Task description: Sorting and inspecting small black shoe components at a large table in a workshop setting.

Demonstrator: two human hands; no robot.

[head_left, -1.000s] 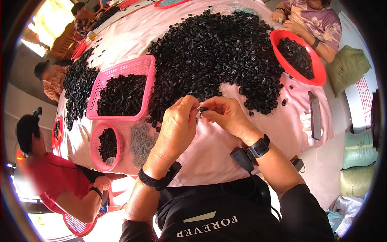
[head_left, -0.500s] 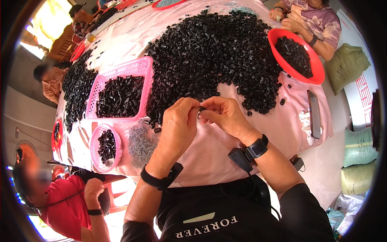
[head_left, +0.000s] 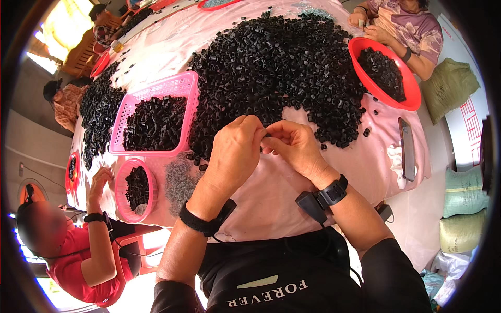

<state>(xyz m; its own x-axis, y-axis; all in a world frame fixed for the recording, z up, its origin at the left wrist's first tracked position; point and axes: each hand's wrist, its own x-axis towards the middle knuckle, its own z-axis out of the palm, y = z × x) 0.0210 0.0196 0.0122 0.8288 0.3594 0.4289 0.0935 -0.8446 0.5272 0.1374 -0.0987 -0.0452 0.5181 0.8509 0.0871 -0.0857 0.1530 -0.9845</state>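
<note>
My left hand (head_left: 236, 148) and my right hand (head_left: 297, 149) meet fingertip to fingertip over the near edge of a big heap of small black plastic pieces (head_left: 271, 68). Between the right thumb and forefinger is a small black plastic piece (head_left: 267, 136), mostly covered by the fingers. The left fingers are pinched together against it; what they hold is hidden behind the hand. Left of my hands lie a small pile of tiny clear-grey parts (head_left: 180, 182), a round pink basket (head_left: 152, 190) and a rectangular pink basket (head_left: 192, 112), both baskets holding black pieces.
A red bowl (head_left: 412, 91) of black pieces sits at the far right, by a person (head_left: 409, 31). A phone (head_left: 407, 148) lies on the pink cloth (head_left: 292, 208) near white tissue (head_left: 395, 161). At the left sits a co-worker in red (head_left: 83, 261). Sacks (head_left: 462, 232) stand right.
My hands have shifted slightly away from me, still pinched together. The co-worker in red has reached an arm forward to the table beside the round basket.
</note>
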